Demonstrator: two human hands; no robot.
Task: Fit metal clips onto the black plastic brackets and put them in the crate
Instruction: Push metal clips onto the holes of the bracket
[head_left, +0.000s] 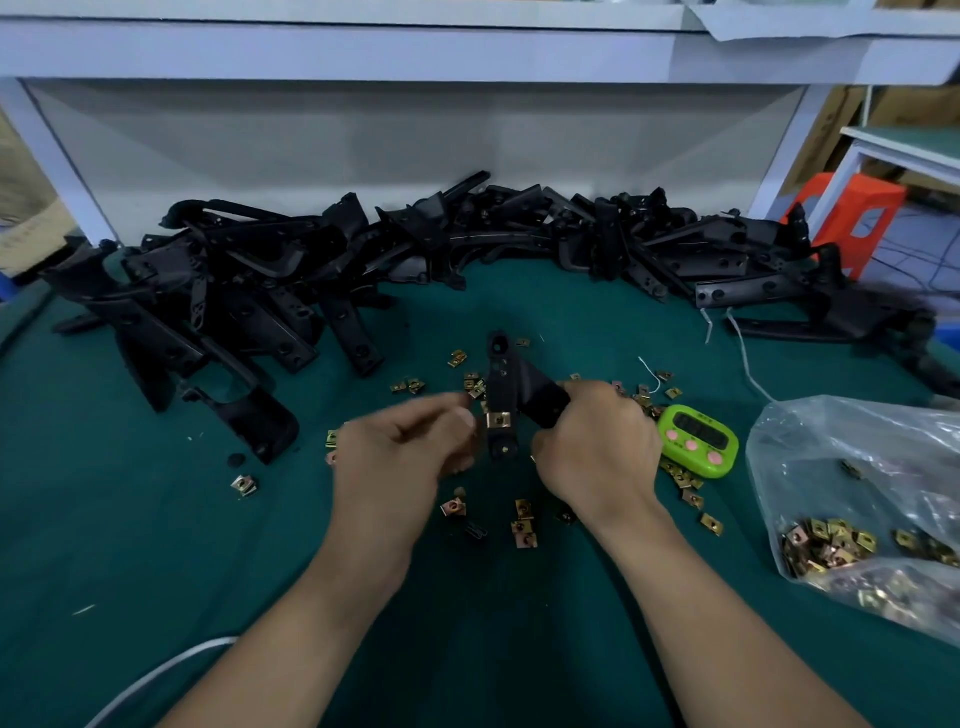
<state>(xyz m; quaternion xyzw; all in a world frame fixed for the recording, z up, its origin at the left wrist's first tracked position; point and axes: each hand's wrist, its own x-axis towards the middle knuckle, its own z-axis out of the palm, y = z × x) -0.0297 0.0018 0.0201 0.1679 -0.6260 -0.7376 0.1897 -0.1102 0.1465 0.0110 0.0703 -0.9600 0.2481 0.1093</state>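
Black plastic bracket (506, 379) is held above the green table (156, 545), gripped by the right hand (597, 447), with a metal clip (498, 420) seated near its lower end. The left hand (400, 457), blurred, hovers just beside that clip with fingers curled; whether it pinches anything cannot be told.

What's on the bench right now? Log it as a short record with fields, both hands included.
surface: green table
right hand: grips black bracket
clip: seated on the bracket's lower part
left hand: blurred, thumb beside clip, grip unclear
loose clips: scattered around hands
bag of clips: right side
timer: green, right of right hand
bracket pile: along far edge
crate: not in view
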